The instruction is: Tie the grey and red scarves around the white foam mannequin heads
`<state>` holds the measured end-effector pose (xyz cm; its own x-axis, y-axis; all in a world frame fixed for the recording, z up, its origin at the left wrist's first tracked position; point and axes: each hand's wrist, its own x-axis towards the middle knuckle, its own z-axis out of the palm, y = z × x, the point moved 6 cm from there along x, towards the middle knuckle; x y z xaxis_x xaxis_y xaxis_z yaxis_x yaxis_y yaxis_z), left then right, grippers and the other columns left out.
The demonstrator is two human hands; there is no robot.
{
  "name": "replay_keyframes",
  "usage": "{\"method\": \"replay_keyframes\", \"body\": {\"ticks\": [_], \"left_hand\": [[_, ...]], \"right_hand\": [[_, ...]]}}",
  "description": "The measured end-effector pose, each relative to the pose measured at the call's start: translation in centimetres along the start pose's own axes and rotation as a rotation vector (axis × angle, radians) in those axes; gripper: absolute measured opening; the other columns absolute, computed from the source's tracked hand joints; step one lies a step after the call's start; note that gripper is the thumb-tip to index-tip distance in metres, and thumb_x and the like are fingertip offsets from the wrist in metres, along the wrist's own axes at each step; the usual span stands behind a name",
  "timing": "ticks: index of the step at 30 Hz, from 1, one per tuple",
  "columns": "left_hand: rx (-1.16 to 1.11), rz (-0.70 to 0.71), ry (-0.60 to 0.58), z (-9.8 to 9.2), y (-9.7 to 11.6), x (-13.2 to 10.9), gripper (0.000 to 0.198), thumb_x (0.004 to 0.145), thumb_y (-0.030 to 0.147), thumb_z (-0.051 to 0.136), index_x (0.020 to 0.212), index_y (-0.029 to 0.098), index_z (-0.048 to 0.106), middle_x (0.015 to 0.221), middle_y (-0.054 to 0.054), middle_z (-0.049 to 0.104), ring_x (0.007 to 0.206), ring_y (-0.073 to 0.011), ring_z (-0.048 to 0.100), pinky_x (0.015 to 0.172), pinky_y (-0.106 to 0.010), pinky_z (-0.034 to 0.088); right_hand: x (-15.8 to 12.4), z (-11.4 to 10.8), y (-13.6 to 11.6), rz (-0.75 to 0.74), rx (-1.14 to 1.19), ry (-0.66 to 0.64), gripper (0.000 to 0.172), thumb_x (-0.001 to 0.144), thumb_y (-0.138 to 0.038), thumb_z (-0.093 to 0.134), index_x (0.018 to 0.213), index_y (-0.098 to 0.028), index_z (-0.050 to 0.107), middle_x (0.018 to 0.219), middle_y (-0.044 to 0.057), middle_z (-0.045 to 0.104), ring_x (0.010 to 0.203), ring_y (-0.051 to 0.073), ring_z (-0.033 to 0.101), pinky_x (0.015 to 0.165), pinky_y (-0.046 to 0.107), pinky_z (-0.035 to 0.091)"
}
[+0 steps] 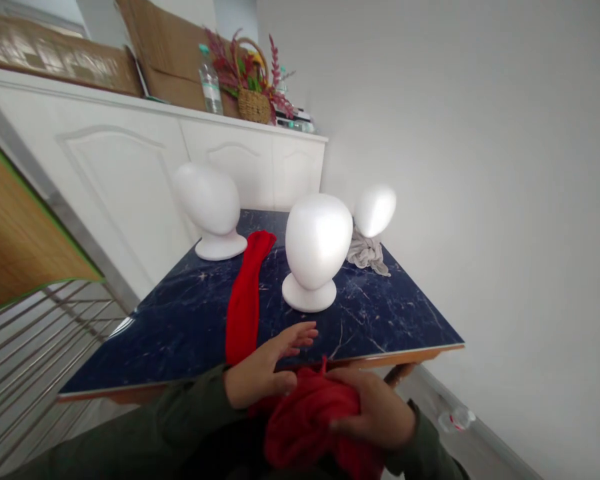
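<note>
Right-hand grip clutches bunched red fabric; left hand beside it.

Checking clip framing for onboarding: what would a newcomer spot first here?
A white foam head stands mid-table on the dark blue marble top, with a second head back left and a third back right. A red cloth runs down the table to a bunch under the right hand, the open left hand beside it.

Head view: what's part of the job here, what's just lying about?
In use: red cloth bunched in right hand; open left hand beside it.
Lying about: three white mannequin heads, grey cloth, water bottle, wicker basket.
</note>
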<state>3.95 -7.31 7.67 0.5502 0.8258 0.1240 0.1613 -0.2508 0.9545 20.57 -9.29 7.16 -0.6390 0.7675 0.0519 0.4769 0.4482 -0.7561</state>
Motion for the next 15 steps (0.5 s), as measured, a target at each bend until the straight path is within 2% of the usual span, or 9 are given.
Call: {"method": "replay_keyframes", "body": {"ticks": [1, 2, 5, 8, 10, 12, 15], "left_hand": [[0.010, -0.035, -0.099, 0.8, 0.1, -0.5, 0.092, 0.062, 0.055, 0.062, 0.135, 0.021, 0.019, 0.135, -0.014, 0.032, 0.117, -0.0268, 0.041, 0.097, -0.042, 0.034], [0.041, -0.080, -0.147, 1.3, 0.0, -0.9, 0.099, 0.056, 0.050, 0.069, 0.136, 0.021, 0.017, 0.135, -0.014, 0.034, 0.114, -0.0268, 0.044, 0.095, -0.043, 0.036], [0.145, -0.132, -0.177, 2.4, -0.5, -1.2, 0.105, 0.047, 0.036, 0.077, 0.135, 0.022, 0.021, 0.127, -0.011, 0.044, 0.105, -0.0254, 0.050, 0.093, -0.041, 0.037], [0.162, -0.058, -0.186, 3.5, -0.1, -1.2, 0.085, 0.052, 0.033, 0.074, 0.128, 0.022, 0.037, 0.118, -0.006, 0.053, 0.101, -0.0231, 0.052, 0.091, -0.034, 0.038], [0.204, -0.073, -0.156, 3.6, -0.1, -1.3, 0.054, 0.066, 0.035, 0.064, 0.116, 0.021, 0.049, 0.108, -0.003, 0.059, 0.094, -0.0200, 0.055, 0.084, -0.029, 0.040], [0.304, -0.143, -0.081, 2.8, -0.5, -1.3, 0.027, 0.079, 0.035, 0.046, 0.097, 0.019, 0.059, 0.092, -0.001, 0.063, 0.083, -0.0172, 0.056, 0.075, -0.026, 0.041], [0.398, -0.194, 0.104, 0.6, -0.9, -1.1, 0.033, 0.085, 0.035, 0.032, 0.077, 0.017, 0.058, 0.077, -0.001, 0.060, 0.073, -0.0151, 0.053, 0.069, -0.025, 0.039]], "right_hand": [[0.2, -0.2, -0.2, -0.002, 0.046, 0.028, 0.038, 0.071, -0.040, 0.059, 0.103, -0.020, 0.058, 0.099, 0.007, 0.063, 0.090, 0.022, 0.057, 0.081, 0.033, 0.042], [0.4, -0.4, -0.2, 0.004, 0.099, 0.071, 0.031, 0.076, -0.039, 0.053, 0.097, -0.018, 0.060, 0.094, 0.006, 0.063, 0.087, 0.020, 0.057, 0.080, 0.032, 0.042], [0.8, -1.2, 0.5, 0.055, 0.264, 0.240, 0.028, 0.084, -0.037, 0.040, 0.085, -0.017, 0.059, 0.081, 0.004, 0.061, 0.079, 0.016, 0.055, 0.076, 0.029, 0.041], [0.8, -2.1, 1.4, 0.112, 0.393, 0.398, 0.032, 0.086, -0.041, 0.037, 0.084, -0.017, 0.058, 0.083, 0.004, 0.060, 0.082, 0.016, 0.054, 0.078, 0.028, 0.040], [0.6, -2.7, 1.9, 0.138, 0.425, 0.475, 0.035, 0.087, -0.043, 0.034, 0.086, -0.018, 0.058, 0.089, 0.004, 0.060, 0.087, 0.017, 0.054, 0.082, 0.029, 0.039], [0.6, -2.8, 2.2, 0.144, 0.393, 0.460, 0.039, 0.087, -0.045, 0.030, 0.090, -0.018, 0.058, 0.093, 0.005, 0.060, 0.091, 0.018, 0.053, 0.085, 0.030, 0.038], [0.8, -2.3, 2.5, 0.135, 0.258, 0.293, 0.039, 0.086, -0.047, 0.033, 0.097, -0.018, 0.057, 0.099, 0.007, 0.060, 0.095, 0.020, 0.052, 0.088, 0.034, 0.037]]}}
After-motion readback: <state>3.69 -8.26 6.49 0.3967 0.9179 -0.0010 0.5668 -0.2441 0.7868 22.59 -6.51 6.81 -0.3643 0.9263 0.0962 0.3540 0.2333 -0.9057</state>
